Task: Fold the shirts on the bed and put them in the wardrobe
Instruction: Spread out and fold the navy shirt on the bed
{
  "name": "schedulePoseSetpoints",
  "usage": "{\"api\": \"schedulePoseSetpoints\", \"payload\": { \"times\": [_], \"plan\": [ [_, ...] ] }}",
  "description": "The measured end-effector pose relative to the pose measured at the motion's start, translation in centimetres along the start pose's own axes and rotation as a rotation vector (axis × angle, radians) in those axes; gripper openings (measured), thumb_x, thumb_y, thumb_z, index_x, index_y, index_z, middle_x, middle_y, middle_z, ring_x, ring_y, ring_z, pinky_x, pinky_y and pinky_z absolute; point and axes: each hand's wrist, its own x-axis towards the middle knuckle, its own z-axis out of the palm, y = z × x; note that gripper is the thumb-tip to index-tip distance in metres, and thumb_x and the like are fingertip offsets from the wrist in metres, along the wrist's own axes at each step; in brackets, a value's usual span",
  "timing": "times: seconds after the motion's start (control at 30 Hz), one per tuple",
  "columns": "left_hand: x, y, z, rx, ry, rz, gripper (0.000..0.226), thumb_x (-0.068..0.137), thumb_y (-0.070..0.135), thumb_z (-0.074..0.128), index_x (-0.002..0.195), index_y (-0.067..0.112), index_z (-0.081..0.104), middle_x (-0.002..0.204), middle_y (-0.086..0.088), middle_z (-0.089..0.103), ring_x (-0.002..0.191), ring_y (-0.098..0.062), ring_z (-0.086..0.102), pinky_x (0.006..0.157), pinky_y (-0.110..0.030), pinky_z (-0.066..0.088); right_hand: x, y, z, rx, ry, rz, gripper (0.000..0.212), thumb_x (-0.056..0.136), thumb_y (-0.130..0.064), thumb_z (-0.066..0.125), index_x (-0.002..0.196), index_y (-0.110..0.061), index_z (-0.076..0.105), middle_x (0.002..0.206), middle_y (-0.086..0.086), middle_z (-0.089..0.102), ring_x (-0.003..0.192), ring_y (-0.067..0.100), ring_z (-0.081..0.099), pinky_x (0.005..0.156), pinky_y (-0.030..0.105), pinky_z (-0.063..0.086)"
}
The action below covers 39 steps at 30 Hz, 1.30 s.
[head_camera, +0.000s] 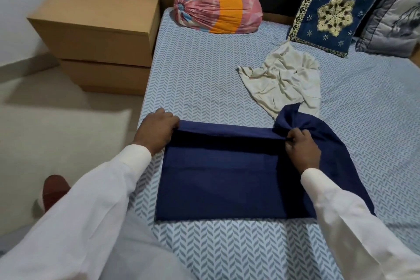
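Observation:
A navy blue shirt lies partly folded into a rectangle on the near part of the bed. My left hand grips its far left corner. My right hand pinches the far edge at the right, where loose navy cloth bunches up and trails off to the right. A crumpled cream shirt lies unfolded farther back on the bed, just beyond the navy one. No wardrobe is in view.
A pink and orange bolster lies at the headboard, with a navy embroidered cushion and a grey pillow to its right. Two stacked cardboard boxes stand on the floor left of the bed.

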Motion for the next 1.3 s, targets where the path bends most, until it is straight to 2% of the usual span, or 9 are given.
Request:
{"api": "schedulePoseSetpoints", "payload": {
  "times": [0.2,0.37,0.53,0.67,0.8,0.9,1.0,1.2,1.3],
  "plan": [
    [-5.6,2.8,-0.3,0.097,-0.083,0.056,0.021,0.062,0.004,0.076,0.071,0.019,0.064,0.069,0.000,0.061,0.067,-0.028,0.056,0.055,-0.032,0.040,-4.7,2.3,-0.7,0.031,-0.019,0.011,0.013,0.084,-0.025,0.066,0.097,-0.025,0.062,0.104,0.004,0.055,0.090,0.036,0.062,0.069,0.039,0.050],
    [-7.4,3.8,-0.1,0.112,-0.104,-0.011,0.017,0.065,0.006,0.076,0.067,0.019,0.065,0.065,0.000,0.061,0.066,-0.029,0.056,0.056,-0.034,0.042,-5.8,3.1,-0.7,0.037,-0.039,0.022,0.013,0.084,-0.027,0.067,0.095,-0.025,0.062,0.103,0.003,0.053,0.090,0.033,0.061,0.066,0.034,0.044],
    [-8.2,4.5,0.9,0.149,-0.147,-0.062,0.015,0.064,0.010,0.075,0.067,0.020,0.064,0.066,0.000,0.061,0.068,-0.030,0.056,0.059,-0.035,0.039,-6.1,3.8,-0.1,0.010,-0.090,0.005,0.014,0.083,-0.030,0.067,0.095,-0.026,0.064,0.099,0.001,0.051,0.094,0.029,0.060,0.068,0.036,0.050],
    [-8.1,5.2,1.3,0.128,-0.107,-0.143,0.012,0.067,0.023,0.061,0.077,0.017,0.064,0.081,-0.005,0.062,0.080,-0.031,0.056,0.070,-0.039,0.041,-6.1,3.5,0.7,0.044,-0.010,-0.056,0.015,0.079,-0.030,0.068,0.091,-0.023,0.065,0.095,0.001,0.049,0.097,0.028,0.053,0.068,0.036,0.049],
    [-7.2,7.4,2.7,-0.062,-0.020,-0.125,0.049,0.074,0.026,0.041,0.109,0.008,0.069,0.119,-0.017,0.065,0.110,-0.038,0.060,0.096,-0.046,0.047,-5.2,2.1,1.8,0.035,0.159,-0.116,0.026,0.071,-0.024,0.072,0.089,-0.016,0.057,0.096,0.009,0.052,0.090,0.036,0.051,0.074,0.043,0.046],
    [-5.4,10.8,3.7,-0.151,-0.192,-0.113,0.060,0.094,0.037,0.038,0.149,0.012,0.042,0.159,-0.019,0.028,0.148,-0.037,0.023,0.119,-0.052,0.023,-4.1,0.5,2.9,-0.135,0.119,-0.167,0.044,0.064,-0.022,0.071,0.105,-0.015,0.058,0.117,0.013,0.054,0.106,0.037,0.049,0.083,0.046,0.042],
    [-3.9,13.7,4.8,-0.138,-0.475,-0.078,0.078,0.098,0.062,0.034,0.159,0.026,0.003,0.165,-0.012,-0.011,0.151,-0.031,-0.014,0.123,-0.049,-0.002,-2.8,-0.4,4.3,-0.253,0.032,-0.181,0.059,0.065,-0.016,0.067,0.123,-0.015,0.056,0.137,0.013,0.049,0.122,0.038,0.044,0.096,0.050,0.037],
    [-4.7,13.7,6.8,-0.030,-0.634,-0.066,0.091,0.088,0.080,0.022,0.154,0.032,-0.019,0.159,-0.008,-0.031,0.145,-0.029,-0.032,0.117,-0.054,-0.018,0.8,-0.2,3.9,-0.306,0.014,-0.072,0.055,0.084,-0.012,0.052,0.138,-0.017,0.046,0.125,0.015,0.058,0.112,0.037,0.054,0.091,0.048,0.039],
    [-4.6,13.7,6.8,-0.022,-0.652,-0.062,0.092,0.087,0.082,0.020,0.153,0.033,-0.021,0.158,-0.007,-0.034,0.144,-0.029,-0.034,0.116,-0.055,-0.019,1.6,1.1,0.6,0.147,0.154,0.255,0.052,0.076,-0.012,0.053,0.126,-0.021,0.047,0.113,0.013,0.065,0.103,0.038,0.062,0.088,0.045,0.043]
  ]
}}
